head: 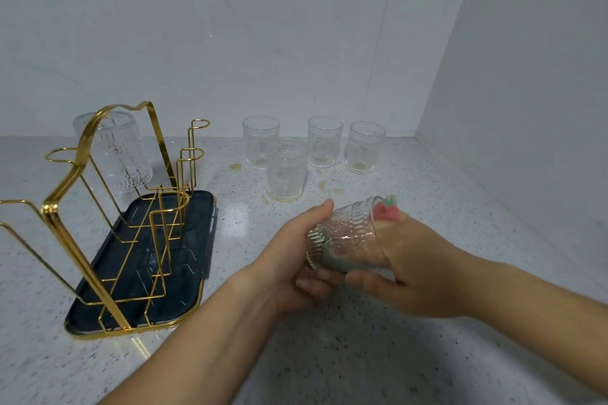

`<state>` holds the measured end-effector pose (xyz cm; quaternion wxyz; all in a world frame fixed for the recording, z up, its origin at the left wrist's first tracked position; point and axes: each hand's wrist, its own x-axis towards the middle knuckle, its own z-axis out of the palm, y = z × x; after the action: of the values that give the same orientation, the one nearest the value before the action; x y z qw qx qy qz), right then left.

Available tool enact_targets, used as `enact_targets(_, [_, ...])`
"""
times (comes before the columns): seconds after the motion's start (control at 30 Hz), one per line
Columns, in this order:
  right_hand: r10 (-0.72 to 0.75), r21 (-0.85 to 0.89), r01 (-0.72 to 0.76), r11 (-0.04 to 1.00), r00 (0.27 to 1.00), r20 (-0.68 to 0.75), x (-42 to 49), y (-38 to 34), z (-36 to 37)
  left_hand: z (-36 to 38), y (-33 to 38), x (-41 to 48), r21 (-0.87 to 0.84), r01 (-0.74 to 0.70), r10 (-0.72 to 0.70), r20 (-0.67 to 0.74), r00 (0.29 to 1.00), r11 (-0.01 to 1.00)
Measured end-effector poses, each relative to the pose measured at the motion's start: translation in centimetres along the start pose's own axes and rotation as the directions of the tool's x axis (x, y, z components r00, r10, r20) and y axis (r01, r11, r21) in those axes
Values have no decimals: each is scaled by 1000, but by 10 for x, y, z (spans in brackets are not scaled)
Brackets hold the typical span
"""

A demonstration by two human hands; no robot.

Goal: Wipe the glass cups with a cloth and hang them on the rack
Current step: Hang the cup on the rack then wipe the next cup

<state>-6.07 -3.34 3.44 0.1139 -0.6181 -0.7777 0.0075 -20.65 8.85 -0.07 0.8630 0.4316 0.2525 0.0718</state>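
Glass cup [342, 233], ribbed and patterned, held tilted on its side above the speckled table [329, 355], mouth toward the right. The left hand [296, 270] closes around the cup's base end, thumb over the top and fingers beneath. The right hand [414, 270] grips a cloth [388, 210], green with a red patch, pushed into the cup's mouth; part of the cloth shows through the glass, and a tuft projects above the rim. Four further glass cups stand upright near the back wall: three in a row [261, 141] [325, 141] [366, 146] and one [285, 169] just in front of them. Yellowish stains [329, 189] mark the table near this group. At left, a gold wire rack [98, 207] stands on a dark tray [184, 293] with a gold edge; one inverted cup [115, 151] hangs on a far prong.
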Motion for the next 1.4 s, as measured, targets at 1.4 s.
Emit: enact_targets(1.4, [524,729,-461,505,836,166,-1,-15,0,-1,-10,6,226,-303,309,9,951,926])
